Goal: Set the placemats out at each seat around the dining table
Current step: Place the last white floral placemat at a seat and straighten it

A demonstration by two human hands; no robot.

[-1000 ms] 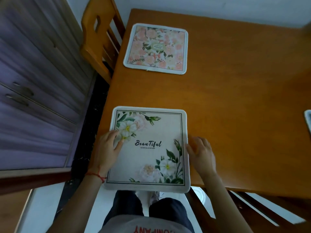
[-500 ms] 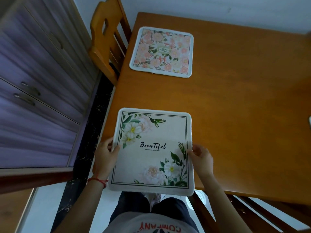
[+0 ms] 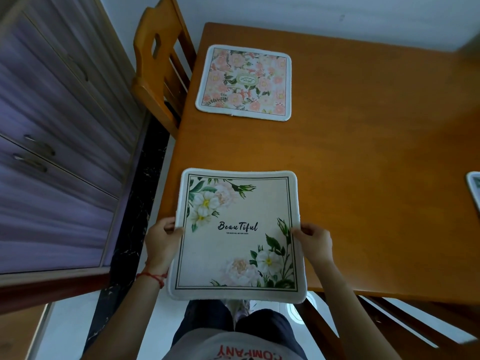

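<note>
Left hand (image 3: pixel 161 242) and right hand (image 3: pixel 315 240) apparently pinch the cream placemat's (image 3: pixel 241 237) side edges.

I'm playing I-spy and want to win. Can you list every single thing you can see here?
Cream placemat: one, cream with white flowers and the word Beautiful, near table edge, overhanging it.
Pink placemat: one, pink floral, flat at the far left seat.
Third placemat: one corner only, at the right edge.
Dining table: one, orange-brown wood.
Chair: one, light wood, at the table's left.
Cabinet: one, purple doors, far left.
Left hand: pinches the cream placemat's left edge; red string on the wrist.
Right hand: pinches its right edge.
</note>
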